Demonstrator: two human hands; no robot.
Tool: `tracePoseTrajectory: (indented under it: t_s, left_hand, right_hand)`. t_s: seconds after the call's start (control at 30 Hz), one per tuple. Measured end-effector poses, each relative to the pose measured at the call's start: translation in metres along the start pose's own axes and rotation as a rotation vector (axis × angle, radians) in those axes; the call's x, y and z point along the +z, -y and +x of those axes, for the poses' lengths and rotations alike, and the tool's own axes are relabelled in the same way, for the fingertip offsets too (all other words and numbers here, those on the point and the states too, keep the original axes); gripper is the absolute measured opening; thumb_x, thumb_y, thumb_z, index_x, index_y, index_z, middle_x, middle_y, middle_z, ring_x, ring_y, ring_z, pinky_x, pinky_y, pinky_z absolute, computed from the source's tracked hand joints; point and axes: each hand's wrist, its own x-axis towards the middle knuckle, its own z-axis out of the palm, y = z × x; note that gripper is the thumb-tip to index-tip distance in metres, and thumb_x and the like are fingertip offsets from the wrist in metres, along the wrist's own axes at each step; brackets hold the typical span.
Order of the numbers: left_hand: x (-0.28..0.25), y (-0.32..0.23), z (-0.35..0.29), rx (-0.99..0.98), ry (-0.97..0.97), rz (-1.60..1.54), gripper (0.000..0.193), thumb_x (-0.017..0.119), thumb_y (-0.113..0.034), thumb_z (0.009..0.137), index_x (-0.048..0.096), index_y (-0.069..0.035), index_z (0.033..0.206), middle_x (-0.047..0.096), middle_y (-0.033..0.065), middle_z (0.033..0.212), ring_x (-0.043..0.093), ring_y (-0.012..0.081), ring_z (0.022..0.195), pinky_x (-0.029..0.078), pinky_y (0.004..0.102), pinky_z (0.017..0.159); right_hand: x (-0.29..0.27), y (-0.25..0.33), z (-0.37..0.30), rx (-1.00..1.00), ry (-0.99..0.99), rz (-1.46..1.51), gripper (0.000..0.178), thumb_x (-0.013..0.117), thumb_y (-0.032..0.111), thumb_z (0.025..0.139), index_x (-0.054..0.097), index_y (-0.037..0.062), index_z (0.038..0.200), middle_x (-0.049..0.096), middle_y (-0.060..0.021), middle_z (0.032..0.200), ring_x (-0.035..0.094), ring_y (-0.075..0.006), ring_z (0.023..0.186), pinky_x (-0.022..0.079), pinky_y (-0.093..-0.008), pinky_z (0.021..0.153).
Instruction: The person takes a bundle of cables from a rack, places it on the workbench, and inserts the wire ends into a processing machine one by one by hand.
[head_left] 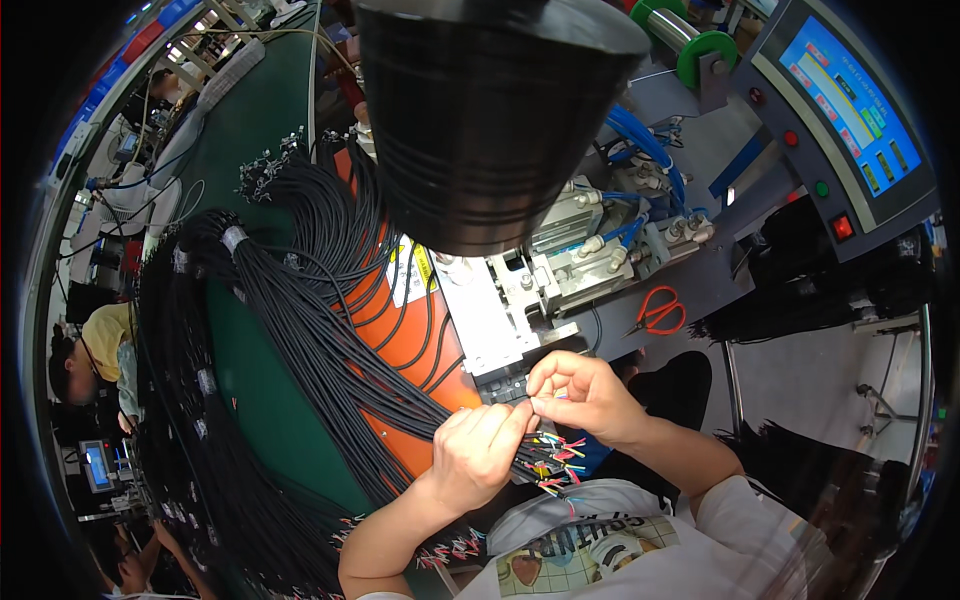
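My left hand (473,452) is closed, thumb and forefinger pressed together, at a bundle of black cables (370,365). It seems to grip a black cable, mostly hidden by its fingers. My right hand (590,402) meets it fingertip to fingertip in a pinch; what lies between those tips is too small to name. Stripped cable ends with coloured wires (555,462) fan out just below both hands. Beyond the fingertips stands a bench machine with a pale metal plate (485,330) and a dark block (500,388) at its front.
A large black cylinder (480,130) hangs over the machine. Red-handled scissors (660,311) lie right of it, below a control screen (850,100). Cables cover an orange board (400,335) and the green table (250,370). More cable bundles hang right. Other people sit at far left.
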Motion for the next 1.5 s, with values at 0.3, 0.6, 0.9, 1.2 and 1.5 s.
tracePoseTrajectory:
  t_s: [0.3, 0.6, 0.9, 1.2, 1.5]
  left_hand:
    - [-0.007, 0.008, 0.001, -0.227, -0.003, -0.383, 0.023, 0.074, -0.01, 0.066, 0.059, -0.002, 0.082, 0.06, 0.0111, 0.069, 0.063, 0.029, 0.058, 0.048, 0.0351, 0.055]
    - [-0.005, 0.009, 0.006, -0.111, 0.043, -0.267, 0.028, 0.075, -0.013, 0.066, 0.059, -0.001, 0.086, 0.061, 0.0098, 0.071, 0.063, 0.028, 0.061, 0.049, 0.0341, 0.055]
    - [-0.005, 0.014, 0.003, -0.171, 0.082, -0.396, 0.021, 0.072, -0.008, 0.067, 0.059, -0.002, 0.082, 0.063, 0.0082, 0.07, 0.063, 0.024, 0.06, 0.049, 0.0315, 0.056]
    - [-0.002, -0.001, 0.005, -0.093, 0.019, 0.087, 0.041, 0.067, -0.006, 0.063, 0.063, 0.001, 0.104, 0.059, 0.0095, 0.086, 0.059, 0.0235, 0.068, 0.049, 0.0332, 0.059]
    - [-0.006, 0.002, 0.01, 0.014, 0.21, 0.145, 0.047, 0.06, -0.007, 0.07, 0.061, 0.003, 0.116, 0.052, 0.0073, 0.085, 0.053, 0.0206, 0.073, 0.048, 0.0294, 0.06]
  right_hand:
    - [0.013, -0.021, -0.008, -0.812, -0.1, -1.074, 0.049, 0.06, 0.001, 0.079, 0.05, -0.0068, 0.126, 0.056, -0.0204, 0.112, 0.059, -0.0346, 0.099, 0.048, -0.0433, 0.085]
    - [-0.012, 0.001, 0.002, -0.07, 0.11, 0.03, 0.016, 0.061, -0.002, 0.09, 0.064, -0.0083, 0.104, 0.061, -0.012, 0.098, 0.063, -0.0145, 0.08, 0.052, -0.0247, 0.074]
    - [-0.014, 0.007, 0.004, -0.343, 0.033, -0.65, 0.011, 0.065, -0.006, 0.082, 0.066, -0.005, 0.093, 0.065, -0.0099, 0.086, 0.064, -0.0113, 0.064, 0.05, -0.0227, 0.056]
    - [-0.005, 0.003, 0.004, -0.584, -0.126, -1.449, 0.008, 0.065, 0.007, 0.078, 0.058, 0.003, 0.076, 0.054, -0.0082, 0.068, 0.057, -0.0254, 0.052, 0.047, -0.0355, 0.049]
    - [-0.012, -0.008, 0.006, -0.562, -0.129, -1.335, 0.009, 0.063, 0.009, 0.082, 0.059, 0.0017, 0.085, 0.056, -0.0104, 0.078, 0.059, -0.0274, 0.058, 0.048, -0.0362, 0.051]
